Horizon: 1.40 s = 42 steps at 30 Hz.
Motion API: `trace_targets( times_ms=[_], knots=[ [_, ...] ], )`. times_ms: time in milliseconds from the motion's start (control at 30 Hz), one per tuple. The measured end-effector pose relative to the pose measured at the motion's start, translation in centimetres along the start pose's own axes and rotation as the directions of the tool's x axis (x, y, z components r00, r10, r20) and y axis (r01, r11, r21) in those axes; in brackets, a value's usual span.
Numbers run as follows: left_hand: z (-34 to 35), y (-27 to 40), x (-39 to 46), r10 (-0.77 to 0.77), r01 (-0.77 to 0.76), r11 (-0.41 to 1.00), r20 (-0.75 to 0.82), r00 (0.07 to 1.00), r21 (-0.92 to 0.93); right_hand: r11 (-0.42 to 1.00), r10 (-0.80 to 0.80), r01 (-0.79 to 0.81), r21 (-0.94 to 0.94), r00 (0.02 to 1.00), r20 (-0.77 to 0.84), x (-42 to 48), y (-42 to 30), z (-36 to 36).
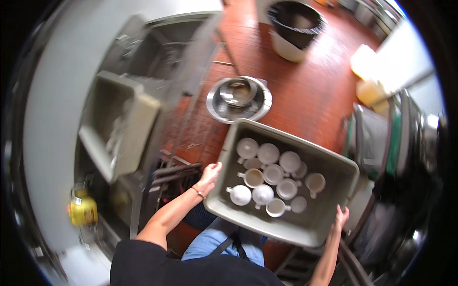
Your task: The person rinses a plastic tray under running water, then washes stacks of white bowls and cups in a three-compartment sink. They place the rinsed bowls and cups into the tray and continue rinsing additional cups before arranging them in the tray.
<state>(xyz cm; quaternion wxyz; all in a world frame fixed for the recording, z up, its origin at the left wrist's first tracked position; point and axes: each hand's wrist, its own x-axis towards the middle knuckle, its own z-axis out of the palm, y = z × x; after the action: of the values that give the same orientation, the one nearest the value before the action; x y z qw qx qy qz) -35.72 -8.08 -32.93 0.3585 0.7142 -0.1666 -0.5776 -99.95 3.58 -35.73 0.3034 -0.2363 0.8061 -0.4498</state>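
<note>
A grey plastic bus tub (pixel 282 228) is held up before me between both hands. My left hand (pixel 211 175) grips its left side wall, and my right hand (pixel 341 216) grips the right one; the fingers under the rim are partly hidden. Inside the tub lie several white cups (pixel 273 174) with handles, some upright and some upside down. One upright cup (pixel 254 178) has brownish residue in it. The cups gather towards the left and middle of the tub, and the grey bottom shows at its right end.
Steel sinks (pixel 161 53) run along the left, with another tub (pixel 143 132) and a yellow jug (pixel 83 211). Ahead on the red tile floor (pixel 307 96) stand a metal bowl (pixel 264 107) holding smaller metalware and a lined trash bin (pixel 290 50). Racked containers (pixel 372 132) line the right.
</note>
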Motion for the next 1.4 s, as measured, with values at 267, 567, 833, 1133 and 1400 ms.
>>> trace_targets(
  times_ms=[267,567,833,1133,1400],
  knots=[
    [-9.6,5.2,-18.1,-0.087,0.147,0.872,0.146,0.985,-0.467,0.979,-0.203,0.199,0.039,0.945,0.256,0.2,-6.2,-0.8],
    [-16.1,5.4,-32.8,-0.020,0.089,0.674,0.102,0.995,-0.733,0.980,-0.197,0.138,0.144,0.783,0.590,-4.3,-24.0,6.0],
    [-22.1,-0.3,-40.4,-0.052,-0.007,0.582,-0.046,0.998,-0.813,0.966,-0.245,0.226,0.124,0.658,0.712,-8.1,-28.7,10.4],
    [-33.6,-8.2,-51.5,-0.073,-0.188,0.466,-0.249,0.966,-0.865,0.959,-0.217,0.270,0.091,0.487,0.846,-22.3,-30.1,16.1],
    [-45.1,-18.8,-59.4,-0.154,-0.354,0.393,-0.441,0.884,-0.849,0.944,-0.144,0.326,0.041,0.299,0.943,-41.5,-27.4,22.7]
  ],
)
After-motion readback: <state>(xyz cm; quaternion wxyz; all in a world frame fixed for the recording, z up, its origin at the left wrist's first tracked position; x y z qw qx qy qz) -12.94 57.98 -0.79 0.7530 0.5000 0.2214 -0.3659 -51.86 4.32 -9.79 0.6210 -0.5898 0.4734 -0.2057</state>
